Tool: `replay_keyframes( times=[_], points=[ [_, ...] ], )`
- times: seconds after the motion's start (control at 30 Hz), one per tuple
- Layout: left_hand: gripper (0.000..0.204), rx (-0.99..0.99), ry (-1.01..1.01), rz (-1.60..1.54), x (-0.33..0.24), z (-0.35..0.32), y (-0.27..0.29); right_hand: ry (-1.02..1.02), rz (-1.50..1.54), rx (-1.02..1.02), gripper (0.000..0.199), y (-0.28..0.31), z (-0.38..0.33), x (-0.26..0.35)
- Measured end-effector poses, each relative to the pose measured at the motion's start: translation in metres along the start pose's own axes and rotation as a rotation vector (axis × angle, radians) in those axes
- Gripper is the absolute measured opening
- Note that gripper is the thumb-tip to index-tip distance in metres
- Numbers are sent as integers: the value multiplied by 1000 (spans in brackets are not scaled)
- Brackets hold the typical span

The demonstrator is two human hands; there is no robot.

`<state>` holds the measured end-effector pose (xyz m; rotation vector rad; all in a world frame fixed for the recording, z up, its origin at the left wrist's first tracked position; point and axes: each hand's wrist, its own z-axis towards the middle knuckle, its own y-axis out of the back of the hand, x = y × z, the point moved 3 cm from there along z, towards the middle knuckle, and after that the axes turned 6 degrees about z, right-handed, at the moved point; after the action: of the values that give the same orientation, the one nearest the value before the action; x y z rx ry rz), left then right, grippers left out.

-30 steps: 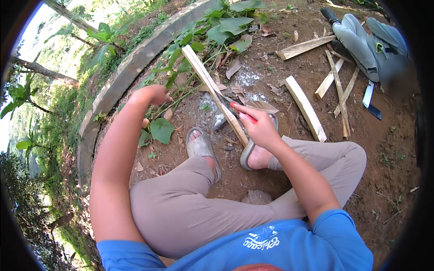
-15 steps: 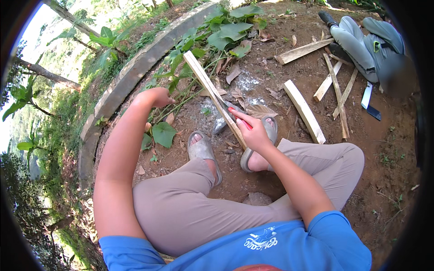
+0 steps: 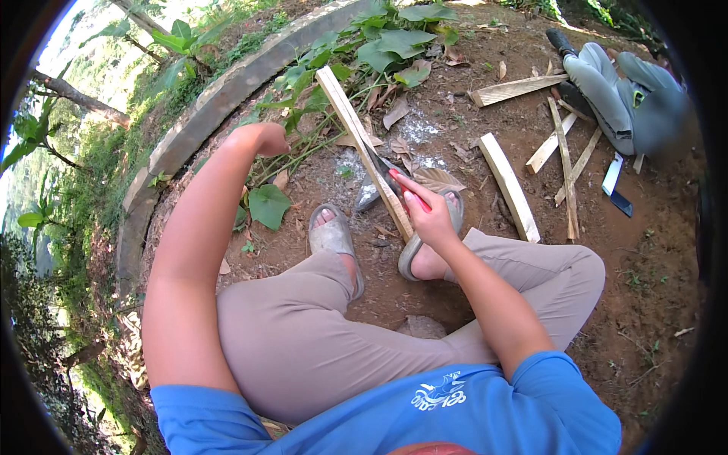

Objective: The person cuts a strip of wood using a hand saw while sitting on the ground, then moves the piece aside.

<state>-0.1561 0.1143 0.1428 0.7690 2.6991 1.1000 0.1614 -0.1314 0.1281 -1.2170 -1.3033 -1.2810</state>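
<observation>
My right hand [image 3: 429,216] is closed round the red handle of a tool [image 3: 419,200], whose dark head rests against a long squared wood strip [image 3: 350,121]; I cannot make out the tool's exact kind. The strip slants from the leafy vine down to my right sandal [image 3: 410,256], its lower end touching the sandal. Raised to the left of the strip, apart from it, is my left hand [image 3: 267,139]. Its wrist is bent, and the fingers are turned away and mostly hidden. A grey, flat-looking piece [image 3: 367,199] lies on the soil beside the strip.
Another wood strip [image 3: 509,188] lies to the right. Several offcuts [image 3: 565,167] and a white and dark blue object [image 3: 616,186] lie near a seated person in grey trousers [image 3: 603,95]. A concrete kerb [image 3: 189,121] curves along the left, beside a green vine [image 3: 394,45].
My left hand has curled in, its fingers now less visible. My right hand and the tool have shifted slightly along the strip. The whole view has turned a little.
</observation>
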Motion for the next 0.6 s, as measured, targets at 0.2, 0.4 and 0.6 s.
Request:
replay_keyframes(
  times=[0.2,0.4,0.6],
  points=[
    [53,40,41,-68,8,-16,0,-402,103,-8,36,37,-47,55],
    [56,-45,-45,-93,-11,-3,18,-85,109,-14,37,1,8,-17],
    [57,-57,-29,-150,2,3,6,-146,20,23,37,-9,-19,38]
  ],
)
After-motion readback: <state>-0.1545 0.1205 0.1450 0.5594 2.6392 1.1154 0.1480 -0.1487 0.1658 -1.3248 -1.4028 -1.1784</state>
